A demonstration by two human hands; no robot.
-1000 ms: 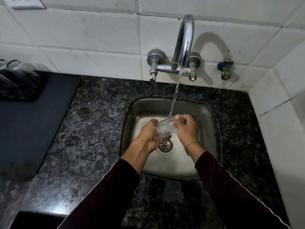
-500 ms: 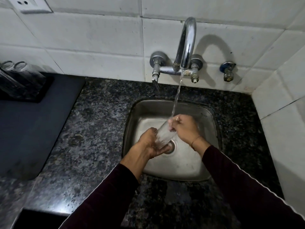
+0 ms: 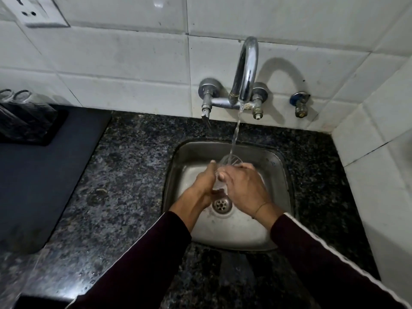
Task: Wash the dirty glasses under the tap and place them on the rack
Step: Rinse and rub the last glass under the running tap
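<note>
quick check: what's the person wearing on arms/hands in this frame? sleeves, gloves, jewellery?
Both arms wear long, dark maroon sleeves reaching the wrists. The right sleeve has a thin white wavy trim along its outer edge. The left hand and right hand are bare, no gloves. A thin bracelet circles the right wrist. No rings or watch visible.

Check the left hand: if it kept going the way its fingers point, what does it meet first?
Probably the sink's back wall. The left hand grips the glass and points up-frame, away from the person. Beyond that comes the counter strip, then the tiled wall. Depth is unclear from this single view.
</note>
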